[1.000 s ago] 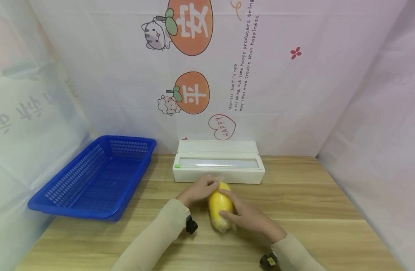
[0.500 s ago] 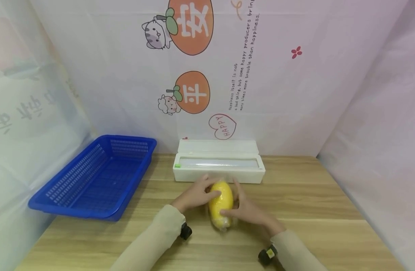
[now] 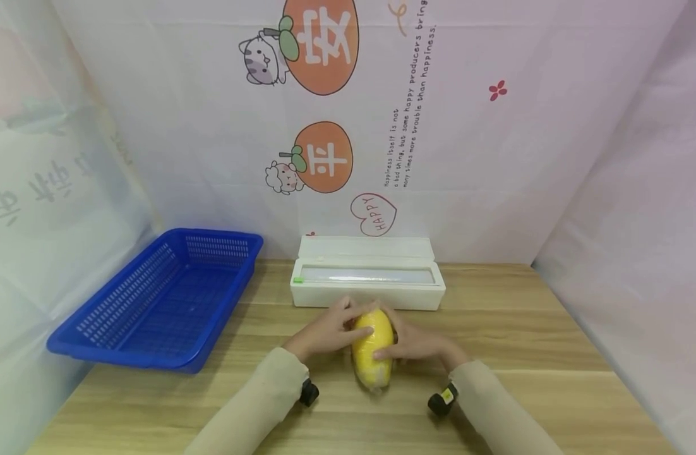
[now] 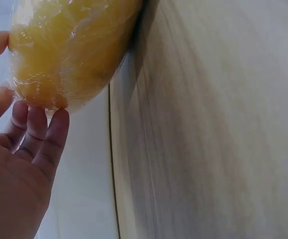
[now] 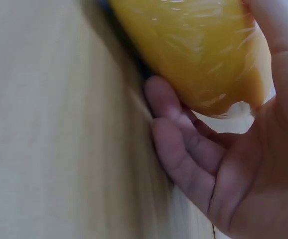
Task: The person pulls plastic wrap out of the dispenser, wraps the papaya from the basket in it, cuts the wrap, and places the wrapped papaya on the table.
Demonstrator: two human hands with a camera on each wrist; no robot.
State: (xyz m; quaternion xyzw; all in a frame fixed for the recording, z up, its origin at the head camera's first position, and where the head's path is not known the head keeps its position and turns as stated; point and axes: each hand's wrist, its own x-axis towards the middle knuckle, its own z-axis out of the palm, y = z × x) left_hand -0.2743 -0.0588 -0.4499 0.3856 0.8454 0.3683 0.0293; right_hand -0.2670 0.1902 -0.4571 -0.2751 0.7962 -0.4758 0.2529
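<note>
A yellow oblong fruit [image 3: 372,354] in clear cling film lies on the wooden table, its long side running away from me; its exact kind is not clear. My left hand [image 3: 328,327] holds its left side and far end, thumb on top. In the left wrist view, the fingertips [image 4: 58,119] touch the wrinkled film. From the right, my right hand [image 3: 413,341] grips it with the thumb across the top. The right wrist view shows curled fingers [image 5: 171,139] low beside the fruit [image 5: 199,55], close to the table.
Just beyond the hands stands a white cling film dispenser [image 3: 366,297], its lid raised and a green slider [image 3: 299,279] at its left end. A blue plastic basket [image 3: 203,354] sits at the left. Printed white cloth [image 3: 462,158] hangs behind and at both sides.
Both hands have shifted their hold on the fruit. The right fingers lifted from its top, spread, and now close round its right side. The left thumb has come onto the top.
</note>
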